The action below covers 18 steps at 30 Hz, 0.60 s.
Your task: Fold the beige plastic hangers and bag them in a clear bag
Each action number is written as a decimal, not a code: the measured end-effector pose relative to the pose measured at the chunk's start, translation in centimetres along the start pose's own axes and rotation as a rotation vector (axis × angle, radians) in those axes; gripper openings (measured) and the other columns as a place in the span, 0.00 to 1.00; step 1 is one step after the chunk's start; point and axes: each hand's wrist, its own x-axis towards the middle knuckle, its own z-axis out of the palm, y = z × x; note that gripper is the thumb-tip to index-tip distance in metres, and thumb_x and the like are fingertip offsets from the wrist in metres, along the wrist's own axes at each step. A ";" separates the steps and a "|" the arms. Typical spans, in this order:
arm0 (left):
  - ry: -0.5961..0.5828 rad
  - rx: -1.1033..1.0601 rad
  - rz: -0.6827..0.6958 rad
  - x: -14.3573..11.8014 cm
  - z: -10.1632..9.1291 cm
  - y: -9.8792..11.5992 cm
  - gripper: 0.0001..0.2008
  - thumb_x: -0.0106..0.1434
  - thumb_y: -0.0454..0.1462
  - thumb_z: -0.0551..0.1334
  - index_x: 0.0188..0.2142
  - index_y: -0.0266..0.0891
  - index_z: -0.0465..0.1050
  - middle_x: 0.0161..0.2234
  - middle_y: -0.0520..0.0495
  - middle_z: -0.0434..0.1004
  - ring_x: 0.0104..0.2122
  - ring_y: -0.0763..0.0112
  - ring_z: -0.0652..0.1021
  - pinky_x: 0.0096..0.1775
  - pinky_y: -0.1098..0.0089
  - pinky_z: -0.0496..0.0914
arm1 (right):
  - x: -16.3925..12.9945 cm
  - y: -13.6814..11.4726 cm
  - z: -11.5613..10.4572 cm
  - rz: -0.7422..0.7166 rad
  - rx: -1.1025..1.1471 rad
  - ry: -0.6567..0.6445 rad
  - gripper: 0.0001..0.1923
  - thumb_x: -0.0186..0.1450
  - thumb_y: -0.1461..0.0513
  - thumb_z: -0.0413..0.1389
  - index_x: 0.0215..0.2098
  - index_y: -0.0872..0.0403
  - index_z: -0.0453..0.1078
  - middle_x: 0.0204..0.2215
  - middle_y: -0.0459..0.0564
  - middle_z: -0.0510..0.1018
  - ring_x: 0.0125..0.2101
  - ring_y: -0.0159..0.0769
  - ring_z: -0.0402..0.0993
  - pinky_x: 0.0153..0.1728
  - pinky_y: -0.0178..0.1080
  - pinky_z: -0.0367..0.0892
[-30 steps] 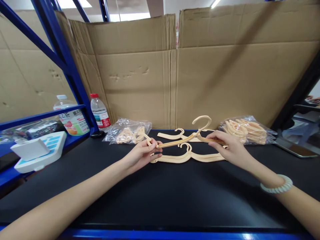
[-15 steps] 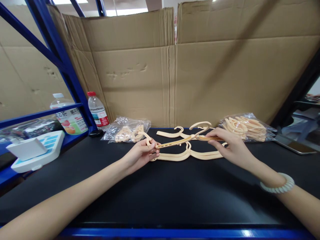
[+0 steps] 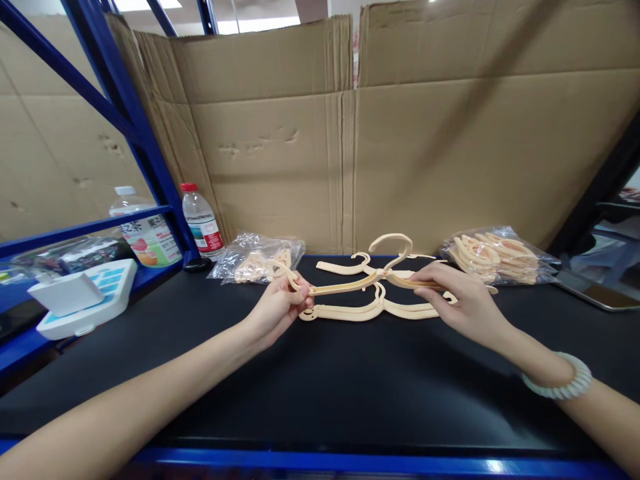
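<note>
A cream plastic clothes hanger (image 3: 345, 287) is held raised off the black tabletop between my hands, its large hook pointing up. My left hand (image 3: 280, 303) pinches its left end, where a small curved hook piece (image 3: 284, 272) sticks up past the fingers; I cannot tell whether that piece is joined on. My right hand (image 3: 457, 293) grips the hanger's right arm from above, thumb in front. Beneath it lies a second cream hanger (image 3: 350, 312), flat on the table. Behind, another cream hanger (image 3: 343, 269) is partly hidden by the raised one.
A clear bag of small cream parts (image 3: 257, 263) lies at the back left, and a bag of several cream pieces (image 3: 495, 255) at the back right. A red-capped bottle (image 3: 203, 223), a white-and-blue device (image 3: 90, 297) and a flat tablet-like item (image 3: 600, 292) are at the sides. Cardboard (image 3: 270, 147) walls the back.
The raised hanger has turned in my hands, so its hook stands more upright. The small hook piece at my left hand has tilted leftward. My view has shifted slightly.
</note>
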 end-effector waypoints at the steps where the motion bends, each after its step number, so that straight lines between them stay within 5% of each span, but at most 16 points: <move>1: 0.008 -0.004 0.009 0.0 0.0 -0.1 0.11 0.49 0.27 0.65 0.25 0.36 0.63 0.22 0.54 0.69 0.20 0.80 0.71 0.26 0.77 0.68 | 0.0 -0.1 0.0 -0.001 -0.006 0.005 0.05 0.68 0.62 0.50 0.39 0.50 0.68 0.32 0.51 0.76 0.32 0.39 0.73 0.32 0.40 0.68; 18: 0.107 -0.051 0.074 -0.4 0.7 -0.2 0.08 0.51 0.26 0.70 0.26 0.32 0.71 0.24 0.50 0.74 0.25 0.76 0.77 0.33 0.75 0.76 | 0.0 -0.4 -0.2 0.133 -0.025 0.022 0.08 0.68 0.57 0.50 0.40 0.50 0.69 0.34 0.52 0.77 0.33 0.41 0.74 0.32 0.41 0.70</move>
